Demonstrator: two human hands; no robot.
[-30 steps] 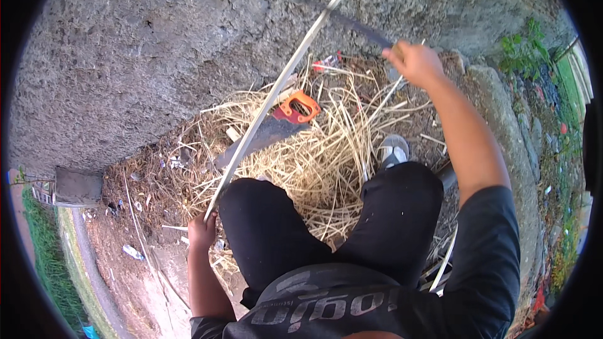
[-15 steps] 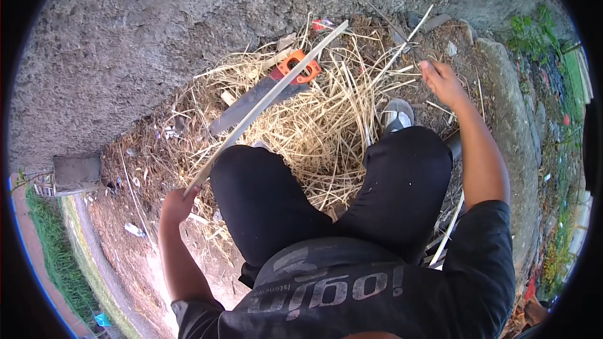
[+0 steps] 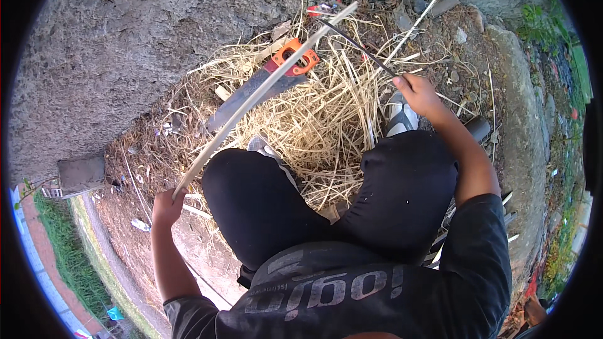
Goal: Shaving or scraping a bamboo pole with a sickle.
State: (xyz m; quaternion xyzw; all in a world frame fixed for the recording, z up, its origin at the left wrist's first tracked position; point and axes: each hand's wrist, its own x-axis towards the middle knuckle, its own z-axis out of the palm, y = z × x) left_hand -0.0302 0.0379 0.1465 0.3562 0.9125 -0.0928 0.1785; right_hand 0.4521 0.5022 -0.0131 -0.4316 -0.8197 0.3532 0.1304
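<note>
My left hand [image 3: 168, 207] is closed round the lower end of a long pale bamboo strip [image 3: 242, 108]. The strip slants up and away to the right, past my left knee and above a handsaw. My right hand [image 3: 418, 93] grips a long, thin, dark blade-like tool [image 3: 361, 49]; its handle is hidden in my fingers. The tool's far end lies close to the strip's upper end, and whether they touch I cannot tell. The handsaw [image 3: 242, 99], with an orange handle, lies on the pale shavings [image 3: 314, 119] beneath the strip.
A rough grey wall [image 3: 138, 37] rises beyond the shavings. A stone ledge [image 3: 518, 107] runs along the right. My bent knees [image 3: 408, 182] and shoes [image 3: 400, 116] frame the pile. A grey block [image 3: 81, 174] stands at the left, and another pale strip [image 3: 418, 22] lies at the far right.
My right hand has moved left and slightly down, swinging the dark tool toward the bamboo strip's far end. My left hand has shifted slightly left; the strip's far end is slightly higher.
</note>
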